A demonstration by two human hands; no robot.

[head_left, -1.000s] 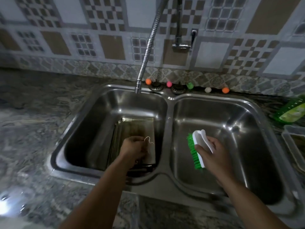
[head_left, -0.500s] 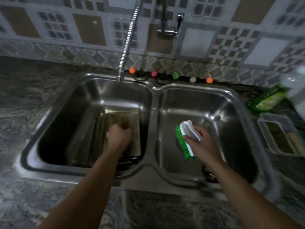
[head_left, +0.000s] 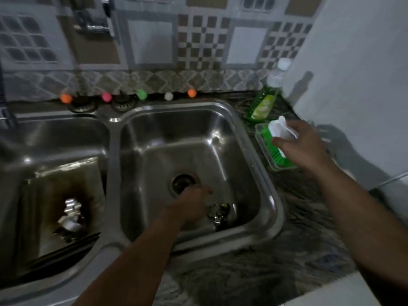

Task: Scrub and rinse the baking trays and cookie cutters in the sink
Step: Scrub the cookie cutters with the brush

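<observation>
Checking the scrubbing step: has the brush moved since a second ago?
Yes. The brush, held in the right hand, has left the right basin and is now over the clear container on the counter.

Home kitchen: double sink (head_left: 262, 151), tiled backsplash (head_left: 203, 40).

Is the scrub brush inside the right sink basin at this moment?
No, the right hand holds the brush over the clear plastic tray on the counter, outside the right basin.
</observation>
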